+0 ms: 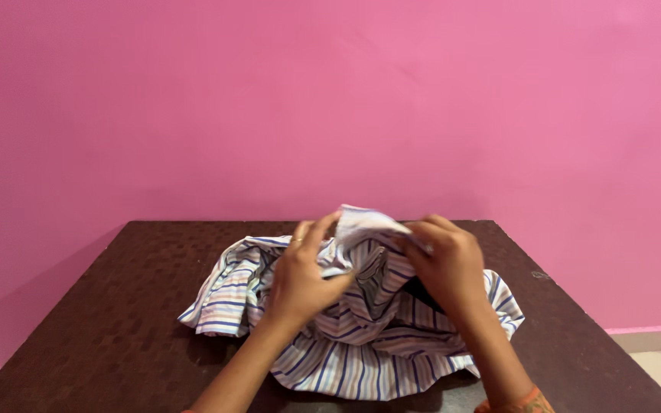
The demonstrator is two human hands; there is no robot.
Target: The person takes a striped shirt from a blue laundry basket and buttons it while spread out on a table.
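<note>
- A pink wall [330,99] is standing behind a dark brown table [109,321].
- A striped shirt [361,336] is lying crumpled at the table's middle.
- The left hand [304,275] and the right hand [445,264] are both pinching a raised fold of the shirt, fingers closed on cloth.

The near edge of the table [116,336] was cut off by the picture's lower border, as were both forearms. Much of the striped shirt [361,344] was covered by the left hand [304,279] and right hand [445,264].
</note>
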